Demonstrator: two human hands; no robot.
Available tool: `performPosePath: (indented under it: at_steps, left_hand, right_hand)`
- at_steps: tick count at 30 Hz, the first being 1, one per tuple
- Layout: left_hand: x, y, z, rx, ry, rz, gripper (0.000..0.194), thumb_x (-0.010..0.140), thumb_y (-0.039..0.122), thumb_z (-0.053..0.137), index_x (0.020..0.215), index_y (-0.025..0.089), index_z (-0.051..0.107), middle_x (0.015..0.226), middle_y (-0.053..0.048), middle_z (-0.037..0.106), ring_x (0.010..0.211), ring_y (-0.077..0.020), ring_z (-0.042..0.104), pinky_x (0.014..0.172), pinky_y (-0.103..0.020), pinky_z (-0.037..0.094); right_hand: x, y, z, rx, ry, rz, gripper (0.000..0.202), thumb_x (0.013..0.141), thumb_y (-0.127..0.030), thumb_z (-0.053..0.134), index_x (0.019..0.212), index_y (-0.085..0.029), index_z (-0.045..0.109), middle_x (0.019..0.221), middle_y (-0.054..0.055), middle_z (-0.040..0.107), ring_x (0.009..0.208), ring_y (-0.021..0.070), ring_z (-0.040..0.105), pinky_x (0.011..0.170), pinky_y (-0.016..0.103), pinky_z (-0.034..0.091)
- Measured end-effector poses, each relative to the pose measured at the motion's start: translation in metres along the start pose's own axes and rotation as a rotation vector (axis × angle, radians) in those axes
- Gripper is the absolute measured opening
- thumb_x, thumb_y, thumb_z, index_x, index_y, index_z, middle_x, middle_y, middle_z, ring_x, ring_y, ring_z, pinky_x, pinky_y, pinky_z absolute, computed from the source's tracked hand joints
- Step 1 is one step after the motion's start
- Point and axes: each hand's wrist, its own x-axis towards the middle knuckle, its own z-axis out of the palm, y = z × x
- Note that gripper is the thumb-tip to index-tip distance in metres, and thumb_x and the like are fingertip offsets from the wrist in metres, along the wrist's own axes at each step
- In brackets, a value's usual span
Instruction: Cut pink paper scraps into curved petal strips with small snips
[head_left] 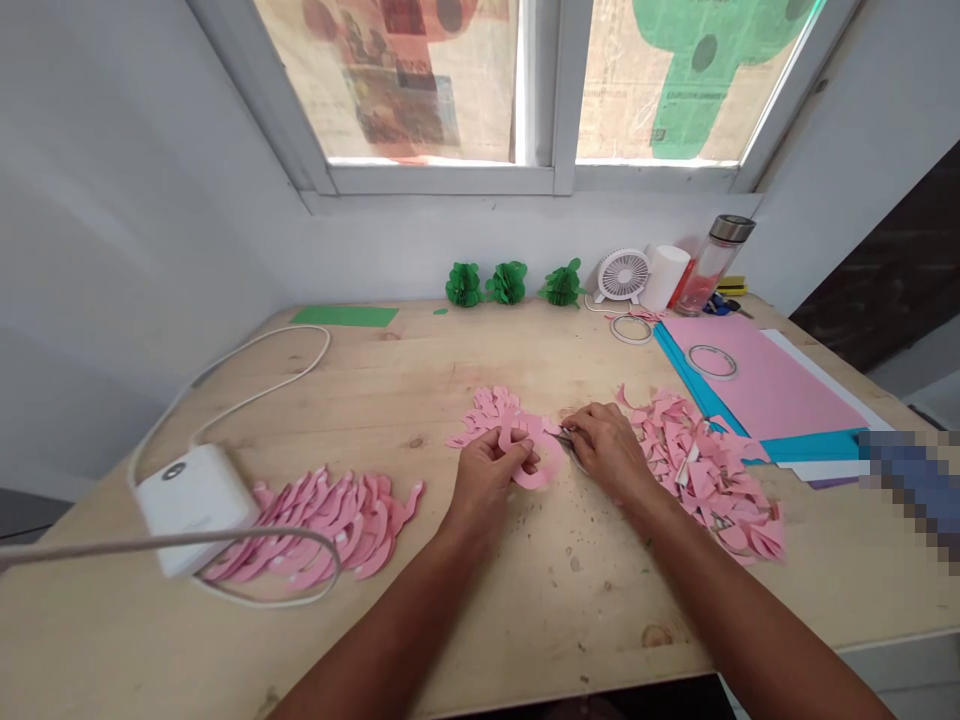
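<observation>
My left hand [491, 465] pinches a curved pink paper cutout [549, 468] between thumb and fingers, held just above the table. Close to its right edge, my right hand [606, 450] is closed around small metal scissors [561, 437], whose blade points left at the paper; the fingers cover most of them. Behind my left hand lies a small heap of pink paper pieces [491, 402]. Pink paper scraps [701, 460] are piled beside my right forearm. Further left, curved pink cutouts [352, 520] with white patches lie overlapping in rows.
A white power bank [196, 505] with a looping cable [300, 540] stands at the left. Green paper ornaments [507, 283], a small fan [624, 275] and a glass bottle [709, 270] line the wall. Tape rolls [712, 362] and coloured sheets [780, 385] occupy the right.
</observation>
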Motion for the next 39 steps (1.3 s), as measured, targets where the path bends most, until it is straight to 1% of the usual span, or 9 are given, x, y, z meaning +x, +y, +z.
performPosePath:
  at_steps: [6,10,14,21,27,32,35,37,39]
  left_hand:
    - [-0.0018,0.0016,0.0012,0.005,-0.008,-0.005,0.02,0.058,0.024,0.067,0.072,0.013,0.057,0.056,-0.001,0.058,0.051,-0.0106,0.052,0.053,-0.022,0.042]
    - [-0.0028,0.0024,0.0012,0.01,-0.025,-0.007,0.02,0.059,0.024,0.067,0.072,0.013,0.057,0.057,-0.001,0.059,0.052,-0.0107,0.053,0.054,-0.022,0.042]
    - [-0.0022,0.0018,0.0015,0.019,-0.021,0.005,0.019,0.059,0.023,0.066,0.071,0.013,0.057,0.056,-0.001,0.059,0.051,-0.0108,0.052,0.053,-0.023,0.042]
    - [-0.0038,0.0005,0.003,0.014,-0.039,-0.014,0.017,0.061,0.022,0.066,0.071,0.013,0.056,0.056,-0.001,0.059,0.051,-0.0103,0.052,0.054,-0.022,0.042]
    - [-0.0041,-0.0015,0.0049,0.002,-0.034,-0.022,0.021,0.058,0.023,0.068,0.072,0.013,0.056,0.056,-0.001,0.059,0.049,-0.0104,0.051,0.052,-0.023,0.042]
    - [-0.0063,-0.0026,0.0066,0.014,-0.116,-0.051,0.02,0.06,0.026,0.067,0.071,0.013,0.056,0.056,-0.003,0.061,0.052,-0.0124,0.055,0.056,-0.024,0.043]
    - [-0.0083,-0.0034,0.0073,0.01,-0.197,-0.077,0.02,0.062,0.027,0.067,0.072,0.014,0.054,0.063,-0.005,0.064,0.058,-0.0148,0.059,0.057,-0.025,0.043]
    - [-0.0089,-0.0044,0.0074,0.025,-0.261,-0.092,0.019,0.064,0.026,0.066,0.073,0.015,0.054,0.067,-0.006,0.065,0.061,-0.0145,0.059,0.058,-0.024,0.042]
    - [-0.0088,-0.0054,0.0075,0.037,-0.303,-0.105,0.018,0.065,0.026,0.065,0.073,0.015,0.053,0.067,-0.005,0.064,0.06,-0.0137,0.058,0.058,-0.024,0.041]
  right_hand:
    - [0.0009,0.0011,0.0013,0.041,0.026,0.006,0.017,0.079,-0.015,0.05,0.086,-0.02,0.064,0.087,0.005,0.061,0.088,0.0197,0.047,0.076,0.03,0.034]
    - [0.0009,0.0008,0.0021,0.053,0.055,0.008,0.01,0.079,-0.018,0.052,0.08,-0.02,0.062,0.084,0.005,0.061,0.086,0.02,0.048,0.074,0.031,0.034]
    - [0.0017,-0.001,0.0029,-0.013,0.054,-0.004,0.009,0.08,-0.018,0.052,0.077,-0.02,0.06,0.082,0.005,0.061,0.082,0.0198,0.047,0.072,0.03,0.033]
    - [0.0048,-0.0059,0.0047,-0.174,0.063,-0.019,0.014,0.084,-0.02,0.045,0.075,-0.019,0.055,0.08,0.006,0.06,0.079,0.0212,0.046,0.068,0.032,0.029]
    - [0.0043,-0.0034,0.0077,-0.087,0.088,0.006,0.012,0.084,-0.018,0.043,0.076,-0.019,0.052,0.077,0.005,0.059,0.076,0.02,0.046,0.067,0.03,0.03]
    - [0.0029,-0.0026,0.0077,0.038,0.116,0.048,0.012,0.082,-0.018,0.043,0.074,-0.02,0.05,0.076,0.004,0.058,0.076,0.0193,0.047,0.067,0.029,0.032]
    - [0.0026,-0.0027,0.0073,0.081,0.112,0.048,0.012,0.082,-0.018,0.043,0.072,-0.02,0.05,0.075,0.004,0.058,0.076,0.0191,0.048,0.067,0.029,0.033]
    - [0.0027,-0.0025,0.0072,0.093,0.109,0.051,0.013,0.081,-0.018,0.042,0.071,-0.02,0.05,0.074,0.004,0.058,0.076,0.019,0.048,0.067,0.029,0.033]
    - [0.0029,-0.0022,0.0071,0.103,0.104,0.059,0.013,0.081,-0.018,0.042,0.071,-0.02,0.05,0.074,0.004,0.058,0.075,0.019,0.048,0.066,0.029,0.033]
